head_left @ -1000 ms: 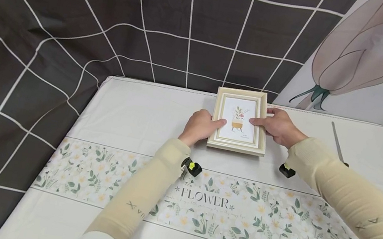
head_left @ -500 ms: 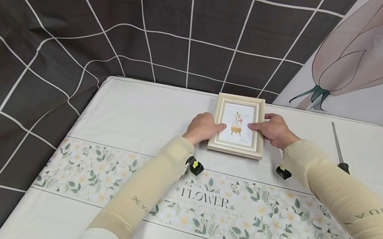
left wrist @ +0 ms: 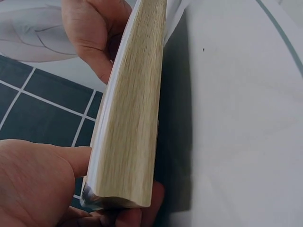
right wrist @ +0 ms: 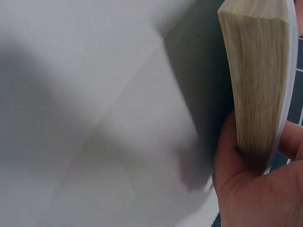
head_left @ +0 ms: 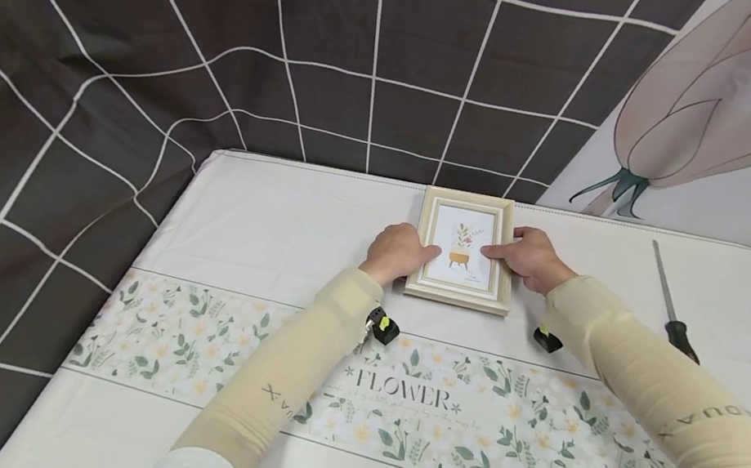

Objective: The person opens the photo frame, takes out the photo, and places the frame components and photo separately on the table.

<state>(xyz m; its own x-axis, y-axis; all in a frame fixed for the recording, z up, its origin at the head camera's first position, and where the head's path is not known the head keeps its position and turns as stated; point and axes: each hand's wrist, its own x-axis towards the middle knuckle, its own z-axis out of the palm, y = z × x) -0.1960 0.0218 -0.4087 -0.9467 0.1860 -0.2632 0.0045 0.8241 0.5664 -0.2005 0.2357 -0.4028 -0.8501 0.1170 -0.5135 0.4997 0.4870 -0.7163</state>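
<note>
A cream picture frame (head_left: 457, 299) with a small flowerpot print faces up near the far edge of the table. My left hand (head_left: 397, 253) grips its left side, thumb on the front and fingers curled beneath, as the left wrist view shows at the frame's corner. On the opposite side my right hand (head_left: 534, 259) pinches the edge, its thumb over the front and fingers behind. Wood grain shows along the frame's thick side in both wrist views. A dark shadow lies on the cloth under it; whether any part touches the table I cannot tell.
A screwdriver (head_left: 679, 333) with a black handle lies to the right, beyond my right forearm. White cloth with a floral band (head_left: 180, 334) covers the table. A dark gridded curtain (head_left: 321, 26) hangs along the back and left.
Both hands have brought the picture frame slightly nearer to me and down, a little to the left. The right forearm shifted left, so the screwdriver's handle now shows more fully.
</note>
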